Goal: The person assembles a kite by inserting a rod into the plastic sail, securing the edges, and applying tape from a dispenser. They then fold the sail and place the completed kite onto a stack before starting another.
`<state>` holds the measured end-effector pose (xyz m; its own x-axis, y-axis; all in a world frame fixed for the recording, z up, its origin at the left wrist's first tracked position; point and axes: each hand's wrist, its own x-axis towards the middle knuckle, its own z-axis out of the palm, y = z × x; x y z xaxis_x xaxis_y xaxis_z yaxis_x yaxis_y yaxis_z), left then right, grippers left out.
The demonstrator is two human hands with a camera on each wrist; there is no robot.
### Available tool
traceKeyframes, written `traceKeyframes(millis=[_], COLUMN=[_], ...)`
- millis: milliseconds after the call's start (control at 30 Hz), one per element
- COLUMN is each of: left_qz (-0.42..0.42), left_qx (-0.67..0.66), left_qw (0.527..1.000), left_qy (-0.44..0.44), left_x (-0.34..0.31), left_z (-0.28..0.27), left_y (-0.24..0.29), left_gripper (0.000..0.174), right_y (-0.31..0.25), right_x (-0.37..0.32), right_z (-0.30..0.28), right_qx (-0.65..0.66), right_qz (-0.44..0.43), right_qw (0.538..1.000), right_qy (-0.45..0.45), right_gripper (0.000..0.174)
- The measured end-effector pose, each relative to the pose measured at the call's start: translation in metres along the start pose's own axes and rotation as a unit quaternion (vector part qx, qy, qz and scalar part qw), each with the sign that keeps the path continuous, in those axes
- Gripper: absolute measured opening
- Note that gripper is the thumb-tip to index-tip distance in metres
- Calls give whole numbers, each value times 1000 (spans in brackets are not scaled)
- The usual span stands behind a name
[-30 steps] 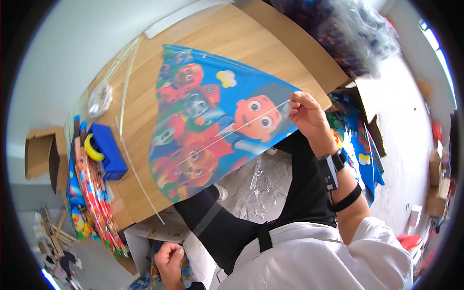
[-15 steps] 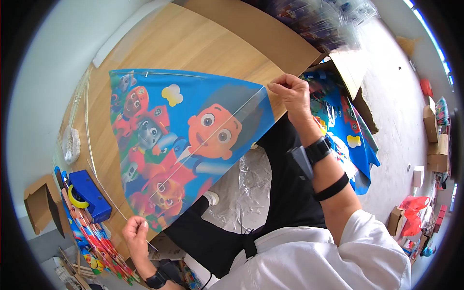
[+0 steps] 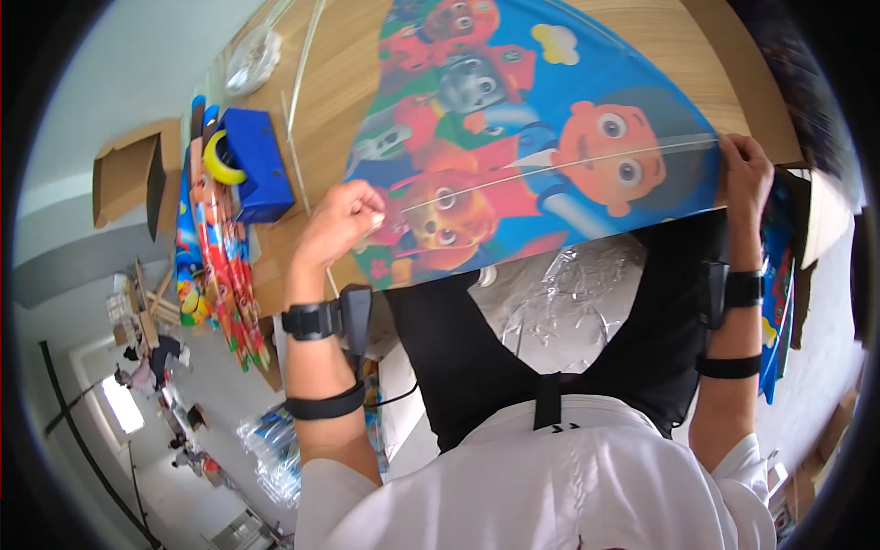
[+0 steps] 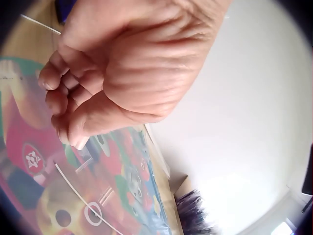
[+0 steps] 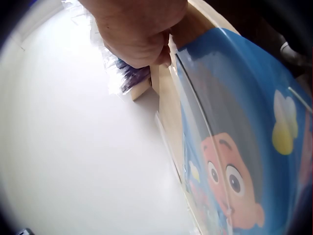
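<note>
A triangular kite (image 3: 541, 137) with cartoon pups and a boy printed on blue sheet spreads between my hands, over the table's near edge. A thin pale rod (image 3: 678, 145) runs along its middle. At the boy's-head corner, my right hand (image 3: 750, 176) pinches the kite's tip beside the rod's end. My left hand (image 3: 339, 225) hovers at the opposite side, fingers curled and thumb meeting the fingertips. In the left wrist view nothing shows between those fingers (image 4: 56, 100), and the rod's free end lies just off them on the printed sheet.
Left on the table stands a blue tape dispenser (image 3: 261, 165) with a yellow tape roll (image 3: 222, 158). Beside it lie rolled printed sheets (image 3: 225, 266). Long thin rods (image 3: 298, 82) and a white coil (image 3: 254, 62) are farther back. An open cardboard box (image 3: 137, 174) sits at the left.
My left hand has risen from below the table edge to the kite's near left side. The right hand keeps hold of the kite's tip. The head view has swung about.
</note>
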<state>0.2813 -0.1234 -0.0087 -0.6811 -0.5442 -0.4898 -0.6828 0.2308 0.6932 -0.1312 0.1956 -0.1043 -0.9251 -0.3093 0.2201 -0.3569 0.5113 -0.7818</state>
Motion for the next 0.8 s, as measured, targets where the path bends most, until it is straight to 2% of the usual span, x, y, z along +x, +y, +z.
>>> traceKeyframes(millis=[67,267,367,467,567,667,733,800], left_qz=[-39,-73,-67,-26,-32,-55,-49,-54], left_qx=[-20,-2,30,89,-50,-62,-46,-23], left_qw=[999,997,997,995,998,997,997,998], left_qy=[9,20,32,28,-1,9,26,32], left_x=[3,17,20,25,23,20,22,20], left_z=[1,9,12,10,7,8,11,11], left_y=[4,-4,-2,-10,-11,2,3,9], left_gripper=[9,10,10,12,16,16,17,17], right_y=[-9,-15,-9,-17,-22,-18,-24,-28], right_x=[-3,-3,-1,-2,-6,-12,-13,-14], right_z=[-2,-2,-3,-3,-3,3,3,5], right_qx=[0,-28,-5,-51,-152,-9,-11,-3], right_qz=[3,12,14,22,-9,26,-7,1], right_qw=[1000,999,1000,998,987,996,995,993], right_qy=[-1,13,4,6,47,89,102,114], right_gripper=[19,18,18,18,16,12,12,11])
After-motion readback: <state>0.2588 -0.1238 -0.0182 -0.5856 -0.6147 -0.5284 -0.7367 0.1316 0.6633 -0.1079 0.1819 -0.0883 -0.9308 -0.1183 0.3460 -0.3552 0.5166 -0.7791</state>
